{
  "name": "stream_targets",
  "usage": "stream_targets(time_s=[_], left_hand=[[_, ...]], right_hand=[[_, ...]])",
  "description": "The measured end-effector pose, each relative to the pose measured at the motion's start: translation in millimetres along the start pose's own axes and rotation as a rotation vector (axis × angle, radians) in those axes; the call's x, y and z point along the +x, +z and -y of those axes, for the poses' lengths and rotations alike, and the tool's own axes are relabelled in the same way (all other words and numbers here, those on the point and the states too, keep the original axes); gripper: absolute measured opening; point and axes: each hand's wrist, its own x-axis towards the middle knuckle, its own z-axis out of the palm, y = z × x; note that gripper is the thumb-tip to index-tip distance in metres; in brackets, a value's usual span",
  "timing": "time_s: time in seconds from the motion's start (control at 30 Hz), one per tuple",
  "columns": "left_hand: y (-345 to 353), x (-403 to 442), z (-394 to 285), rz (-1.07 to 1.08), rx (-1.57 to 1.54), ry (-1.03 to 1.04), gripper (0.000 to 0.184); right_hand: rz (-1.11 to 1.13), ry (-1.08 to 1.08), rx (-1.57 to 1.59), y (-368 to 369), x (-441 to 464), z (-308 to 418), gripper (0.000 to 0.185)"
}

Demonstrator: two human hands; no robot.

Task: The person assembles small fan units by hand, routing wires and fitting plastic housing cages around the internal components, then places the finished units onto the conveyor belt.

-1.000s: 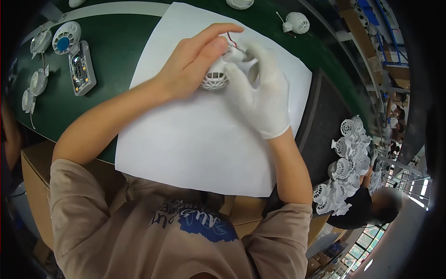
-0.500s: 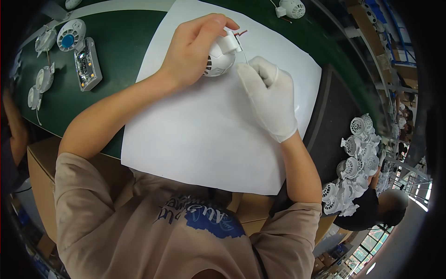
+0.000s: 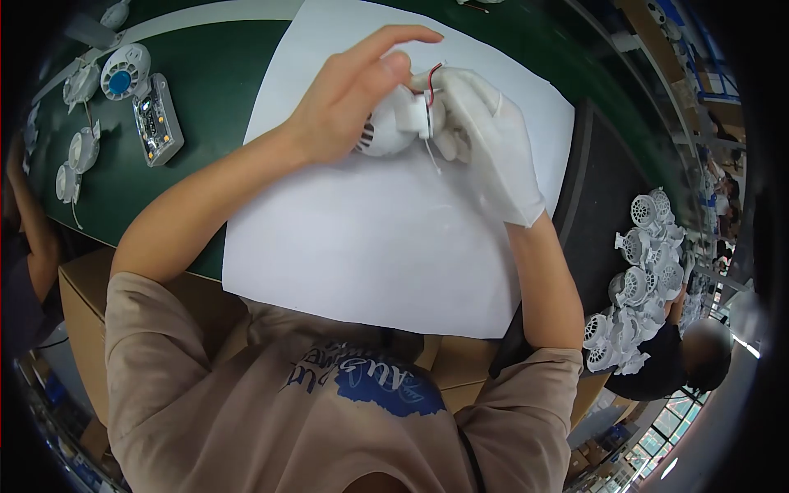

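My bare left hand point(image 3: 345, 103) is wrapped round a white fan housing point(image 3: 386, 135) with dark slots, its index finger stretched out above. From the housing's square neck point(image 3: 413, 113) a red wire point(image 3: 432, 80) curves up and a thin white wire point(image 3: 434, 156) hangs down. My right hand point(image 3: 493, 135), in a white glove, closes on the housing's right side with bent fingers around the neck and wires. The glove partly hides where its fingertips touch. Both hands are above a large white sheet point(image 3: 362, 238).
On the green table point(image 3: 222, 74) at left lie a fan head with a blue centre point(image 3: 121, 80), a grey device with lights point(image 3: 158, 119) and several white fan parts point(image 3: 82, 149). White fan housings point(image 3: 645, 279) are heaped at right on a black surface point(image 3: 588, 205). A co-worker point(image 3: 670, 357) is beyond.
My gloved right hand has moved up and inward from the white wire's end to the housing's neck. The housing has turned slightly, and the red wire now points upward.
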Motion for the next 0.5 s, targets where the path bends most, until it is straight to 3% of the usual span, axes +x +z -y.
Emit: stream_targets(time_s=[0.1, 0.27, 0.4, 0.5], left_hand=[[4.8, -3.8, -7.0, 0.126, 0.035, 0.020, 0.049], [4.5, -4.0, -9.0, 0.248, 0.141, 0.106, 0.051], [8.5, -6.0, -6.3, 0.075, 0.106, 0.041, 0.053], [7.1, -3.6, -8.8, 0.018, 0.142, 0.050, 0.050]], right_hand=[[0.080, 0.003, 0.035, -4.2, 0.9, -3.7, 0.024], [0.020, 0.016, 0.066, -1.2, -2.2, -6.4, 0.023], [0.072, 0.040, 0.049, 2.0, -6.0, -5.2, 0.020], [-0.009, -0.386, -0.840, 3.3, -8.5, -5.1, 0.019]])
